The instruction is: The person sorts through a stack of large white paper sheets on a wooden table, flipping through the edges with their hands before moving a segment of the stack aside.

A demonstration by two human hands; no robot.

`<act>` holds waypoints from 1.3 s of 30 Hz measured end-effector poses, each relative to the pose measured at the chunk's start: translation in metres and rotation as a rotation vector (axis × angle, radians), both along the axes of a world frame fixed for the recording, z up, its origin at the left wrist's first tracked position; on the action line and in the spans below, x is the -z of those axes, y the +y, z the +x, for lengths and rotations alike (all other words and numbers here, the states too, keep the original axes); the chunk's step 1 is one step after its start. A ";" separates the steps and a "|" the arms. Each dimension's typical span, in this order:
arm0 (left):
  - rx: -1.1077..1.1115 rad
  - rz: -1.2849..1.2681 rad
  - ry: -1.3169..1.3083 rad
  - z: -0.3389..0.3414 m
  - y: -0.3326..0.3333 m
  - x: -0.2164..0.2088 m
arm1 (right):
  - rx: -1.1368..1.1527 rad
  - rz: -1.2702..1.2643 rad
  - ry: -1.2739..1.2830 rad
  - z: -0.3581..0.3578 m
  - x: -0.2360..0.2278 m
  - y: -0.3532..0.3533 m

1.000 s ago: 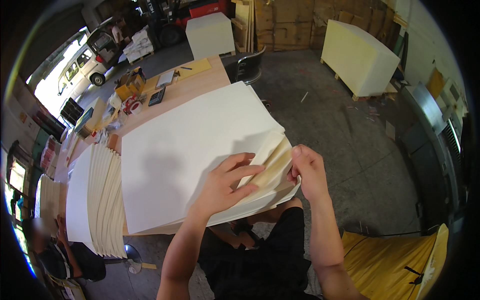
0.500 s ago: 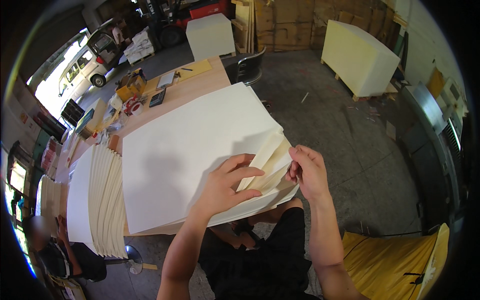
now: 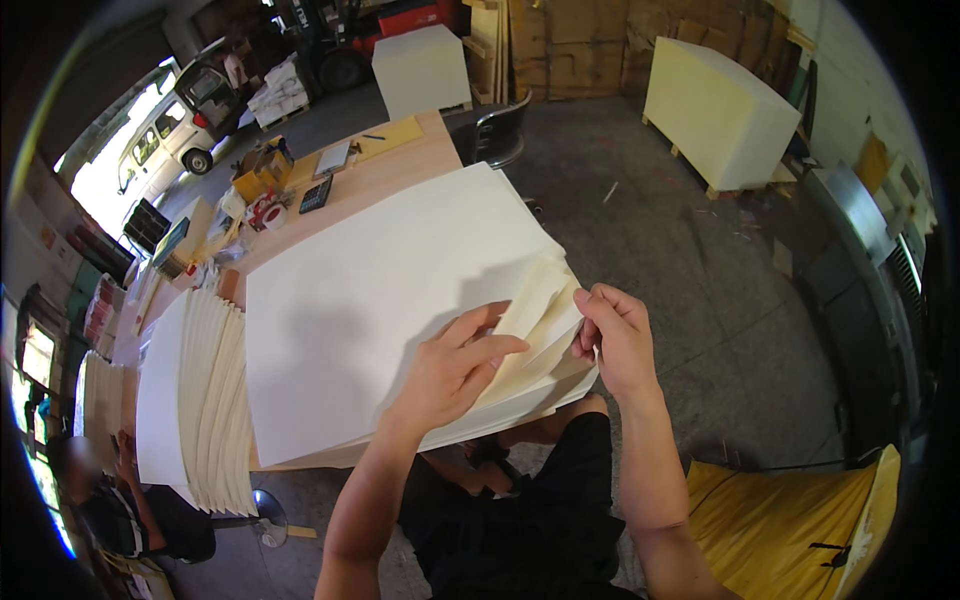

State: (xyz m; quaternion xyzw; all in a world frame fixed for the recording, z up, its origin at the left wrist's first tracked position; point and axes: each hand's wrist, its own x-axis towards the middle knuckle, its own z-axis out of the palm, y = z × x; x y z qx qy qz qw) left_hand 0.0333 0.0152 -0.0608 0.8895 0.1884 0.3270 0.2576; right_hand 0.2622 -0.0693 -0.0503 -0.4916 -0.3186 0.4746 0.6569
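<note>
A stack of large white paper sheets (image 3: 390,270) lies on the table in front of me, its near right corner curled up and fanned into several layers. My left hand (image 3: 455,365) rests on the stack, holding the folded-back sheet corners (image 3: 532,298) between its bent fingers and thumb. The thumb tip is partly hidden. At the right edge, my right hand (image 3: 615,335) pinches a sheet corner between thumb and forefinger, its other fingers curled in.
A fanned pile of sheets (image 3: 205,400) stands left of the stack, with a person (image 3: 150,520) beyond it. Farther back on the table are a calculator (image 3: 316,194), tape roll (image 3: 273,216) and yellow box (image 3: 262,172). A chair (image 3: 500,135) stands behind; yellow cloth (image 3: 780,520) lies low right.
My left thumb has drawn in toward the fingers, and the folded-back corners lie more spread between my hands. My right hand stays at the edge, nearly unmoved.
</note>
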 end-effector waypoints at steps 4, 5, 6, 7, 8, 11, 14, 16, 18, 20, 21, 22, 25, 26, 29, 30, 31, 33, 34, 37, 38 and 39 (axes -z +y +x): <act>-0.023 -0.022 0.009 0.006 -0.010 -0.009 | -0.004 0.029 0.066 0.000 -0.001 0.001; -0.029 -0.045 0.014 0.005 -0.011 -0.010 | -0.006 0.029 0.067 0.000 0.000 0.001; -0.035 -0.068 0.018 0.005 -0.011 -0.011 | -0.007 0.028 0.068 0.000 0.000 0.000; -0.030 -0.095 0.001 0.004 -0.010 -0.008 | 0.019 0.029 0.052 0.000 0.001 -0.001; -0.027 -0.122 -0.017 0.003 -0.007 -0.003 | 0.044 0.031 0.036 -0.001 0.002 -0.004; -0.028 -0.151 -0.045 0.004 -0.005 -0.002 | 0.465 0.122 -0.536 -0.011 0.023 -0.022; -0.015 -0.159 -0.045 0.003 -0.005 0.000 | 0.400 0.365 -1.120 -0.012 0.031 -0.032; -0.017 -0.051 0.027 0.004 -0.008 -0.003 | 0.164 0.445 -1.259 -0.013 0.035 -0.036; -0.036 0.189 0.167 0.005 -0.014 -0.014 | -0.020 0.420 -1.239 -0.020 0.042 -0.033; -0.015 0.355 0.225 0.009 -0.016 -0.010 | -0.061 0.398 -1.222 -0.014 0.050 -0.033; -0.007 0.437 0.254 0.010 -0.017 -0.009 | -0.083 0.389 -1.213 -0.012 0.052 -0.034; -0.020 0.411 0.259 0.010 -0.018 -0.010 | -0.088 0.371 -1.194 -0.013 0.051 -0.034; -0.054 0.363 0.261 0.014 -0.016 -0.013 | -0.095 0.317 -1.159 -0.016 0.048 -0.034; -0.068 0.359 0.257 0.017 -0.014 -0.011 | -0.106 0.297 -1.157 -0.015 0.047 -0.033; -0.091 0.324 0.247 0.019 -0.009 -0.008 | -0.070 0.326 -1.173 -0.017 0.040 -0.032; -0.094 0.307 0.244 0.020 -0.008 -0.007 | -0.046 0.350 -1.183 -0.016 0.037 -0.032; -0.094 0.296 0.258 0.020 -0.008 -0.005 | -0.013 0.250 -1.045 -0.013 0.037 -0.036; -0.088 0.280 0.286 0.018 -0.007 -0.004 | 0.056 0.059 -0.766 0.000 0.039 -0.049; -0.092 0.297 0.297 0.017 -0.007 -0.006 | 0.304 0.220 -1.016 0.014 0.046 -0.045; -0.108 0.329 0.352 0.018 -0.009 -0.010 | 0.173 -0.175 -1.217 0.033 0.028 -0.053; -0.106 0.331 0.390 0.018 -0.012 -0.015 | 0.102 -0.170 -1.288 0.035 0.026 -0.052; -0.105 0.332 0.427 0.018 -0.014 -0.019 | 0.029 -0.163 -1.358 0.037 0.024 -0.049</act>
